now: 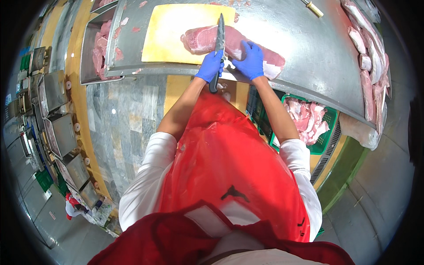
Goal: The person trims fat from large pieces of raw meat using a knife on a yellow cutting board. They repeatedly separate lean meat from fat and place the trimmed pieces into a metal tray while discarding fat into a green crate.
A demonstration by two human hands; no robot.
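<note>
A long pink piece of boneless pork loin [198, 39] lies partly on a yellow cutting board [165, 26] and reaches right onto the steel table. My left hand [210, 66], in a blue glove, is closed round the black handle of a knife [220, 33]. Its blade points away from me and lies across the top of the loin. My blue-gloved right hand [251, 60] grips the near side of the loin, right of the blade, thumb apart from the fingers. A small whitish piece [228, 64] shows between the two hands at the loin's near edge.
Left on the table stands a steel tray [84, 55] of meat pieces. Several long meat strips [366, 62] lie along the right edge. Below the table is a green crate [329, 128] of trimmings. A pale-handled tool [315, 9] lies at the far right.
</note>
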